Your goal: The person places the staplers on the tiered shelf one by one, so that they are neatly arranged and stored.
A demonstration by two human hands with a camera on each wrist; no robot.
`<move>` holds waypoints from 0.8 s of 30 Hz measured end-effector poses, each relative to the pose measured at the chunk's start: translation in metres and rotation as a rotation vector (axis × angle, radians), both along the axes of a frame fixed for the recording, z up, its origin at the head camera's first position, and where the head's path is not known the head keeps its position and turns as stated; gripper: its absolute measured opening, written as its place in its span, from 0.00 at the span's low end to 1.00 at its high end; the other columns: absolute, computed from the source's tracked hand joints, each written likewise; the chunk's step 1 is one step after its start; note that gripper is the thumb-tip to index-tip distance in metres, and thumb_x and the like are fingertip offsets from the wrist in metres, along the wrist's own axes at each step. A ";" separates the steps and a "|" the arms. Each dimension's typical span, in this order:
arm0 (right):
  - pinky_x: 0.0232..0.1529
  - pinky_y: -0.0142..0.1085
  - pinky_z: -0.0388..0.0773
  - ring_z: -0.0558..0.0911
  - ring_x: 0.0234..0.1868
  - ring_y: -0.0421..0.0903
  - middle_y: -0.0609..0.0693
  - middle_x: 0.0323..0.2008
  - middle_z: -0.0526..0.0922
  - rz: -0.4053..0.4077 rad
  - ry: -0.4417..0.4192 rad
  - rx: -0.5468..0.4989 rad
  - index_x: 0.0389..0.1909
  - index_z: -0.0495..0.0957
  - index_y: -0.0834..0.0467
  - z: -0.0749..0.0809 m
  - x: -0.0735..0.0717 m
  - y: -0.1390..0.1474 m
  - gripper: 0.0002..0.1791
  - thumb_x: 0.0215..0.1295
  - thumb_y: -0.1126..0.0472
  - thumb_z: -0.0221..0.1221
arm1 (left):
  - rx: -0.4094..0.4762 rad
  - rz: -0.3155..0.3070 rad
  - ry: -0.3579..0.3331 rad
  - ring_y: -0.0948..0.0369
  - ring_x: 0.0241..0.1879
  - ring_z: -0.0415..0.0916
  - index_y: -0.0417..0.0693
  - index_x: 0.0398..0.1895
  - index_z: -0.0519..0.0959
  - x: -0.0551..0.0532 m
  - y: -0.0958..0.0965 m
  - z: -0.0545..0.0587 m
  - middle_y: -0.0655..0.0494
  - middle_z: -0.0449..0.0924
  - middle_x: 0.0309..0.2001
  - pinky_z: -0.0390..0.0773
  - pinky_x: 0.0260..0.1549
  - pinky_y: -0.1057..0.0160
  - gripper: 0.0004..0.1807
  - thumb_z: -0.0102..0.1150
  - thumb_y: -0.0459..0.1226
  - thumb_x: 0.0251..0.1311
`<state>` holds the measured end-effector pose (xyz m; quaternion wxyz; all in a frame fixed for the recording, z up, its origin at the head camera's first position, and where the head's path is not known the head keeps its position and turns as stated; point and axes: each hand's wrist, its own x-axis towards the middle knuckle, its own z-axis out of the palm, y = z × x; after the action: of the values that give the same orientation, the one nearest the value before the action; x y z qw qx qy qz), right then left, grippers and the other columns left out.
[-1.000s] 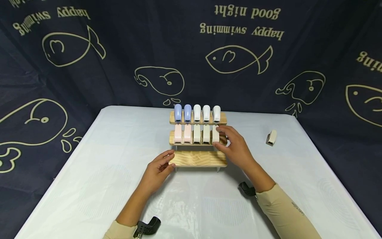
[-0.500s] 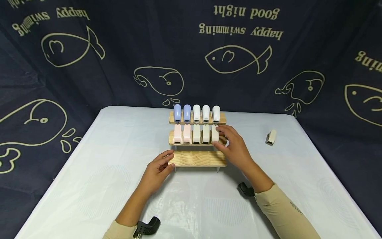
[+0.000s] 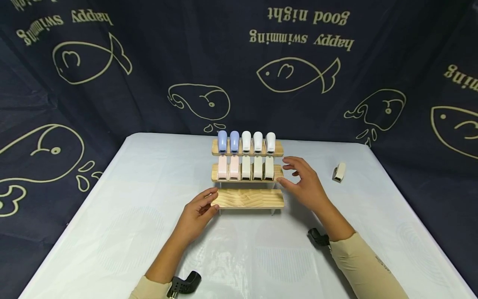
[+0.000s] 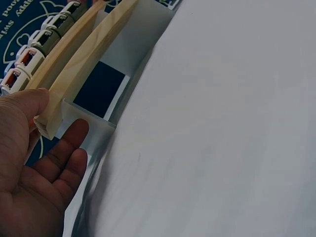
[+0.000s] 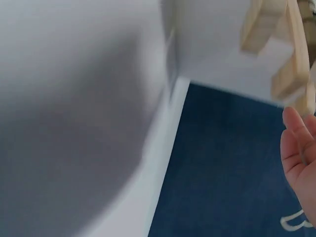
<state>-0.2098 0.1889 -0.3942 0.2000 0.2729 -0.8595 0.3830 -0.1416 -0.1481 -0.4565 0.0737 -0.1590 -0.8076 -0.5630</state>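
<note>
A three-tier wooden stand [image 3: 248,199] holds small staplers on its upper two tiers. My left hand [image 3: 196,214] holds the left end of the bare lowest tier; in the left wrist view the thumb lies against the wooden board [image 4: 74,74]. My right hand [image 3: 304,185] is just off the right end of the middle tier, fingers parted with nothing between them. Nearest to it stands a pale cream stapler [image 3: 269,168], last in a row with pink staplers [image 3: 228,167] at the left. In the right wrist view, my right hand [image 5: 301,153] is partly cut off.
Blue staplers [image 3: 228,141] and white staplers [image 3: 258,141] line the top tier. One more cream stapler [image 3: 339,172] lies on the white-covered table [image 3: 149,174] to the right. A dark printed cloth [image 3: 239,54] hangs behind the table.
My right hand has let go of the rightmost cream stapler on the middle tier and moved away to the right. My left hand has stayed at the stand.
</note>
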 end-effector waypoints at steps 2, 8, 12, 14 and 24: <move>0.44 0.47 0.78 0.81 0.53 0.52 0.55 0.62 0.73 -0.032 -0.014 0.015 0.62 0.72 0.61 -0.002 -0.002 0.011 0.32 0.56 0.68 0.72 | 0.001 0.000 -0.004 0.54 0.63 0.71 0.35 0.64 0.75 0.000 0.000 0.000 0.54 0.71 0.68 0.78 0.55 0.59 0.24 0.64 0.34 0.66; 0.44 0.47 0.76 0.80 0.53 0.55 0.56 0.60 0.74 -0.157 -0.080 0.050 0.62 0.73 0.61 -0.006 -0.010 0.051 0.30 0.59 0.64 0.71 | 0.001 0.002 -0.015 0.54 0.62 0.72 0.36 0.64 0.74 0.000 0.000 0.001 0.53 0.70 0.68 0.78 0.54 0.59 0.24 0.63 0.35 0.66; 0.44 0.41 0.75 0.79 0.52 0.55 0.57 0.58 0.75 -0.242 -0.093 0.077 0.62 0.73 0.62 -0.008 -0.017 0.082 0.29 0.60 0.64 0.70 | -0.001 0.006 -0.018 0.54 0.62 0.72 0.36 0.64 0.75 0.000 0.000 0.001 0.53 0.70 0.68 0.78 0.55 0.60 0.24 0.64 0.35 0.66; 0.44 0.39 0.74 0.79 0.52 0.56 0.58 0.58 0.75 -0.274 -0.101 0.081 0.61 0.73 0.62 -0.009 -0.020 0.098 0.28 0.60 0.64 0.70 | -0.004 0.005 -0.014 0.54 0.62 0.72 0.36 0.64 0.75 0.000 0.000 0.001 0.53 0.70 0.68 0.78 0.55 0.60 0.24 0.64 0.35 0.66; 0.49 0.59 0.73 0.71 0.59 0.67 0.70 0.63 0.67 -0.361 -0.234 0.173 0.65 0.67 0.67 -0.014 -0.030 0.166 0.31 0.66 0.60 0.65 | -0.010 0.009 0.003 0.53 0.62 0.72 0.35 0.63 0.75 0.001 -0.001 0.001 0.53 0.70 0.68 0.78 0.54 0.63 0.24 0.63 0.34 0.66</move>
<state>-0.2399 0.3553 -0.4083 0.1399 0.0848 -0.9415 0.2948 -0.1410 -0.1490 -0.4559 0.0765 -0.1564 -0.8111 -0.5584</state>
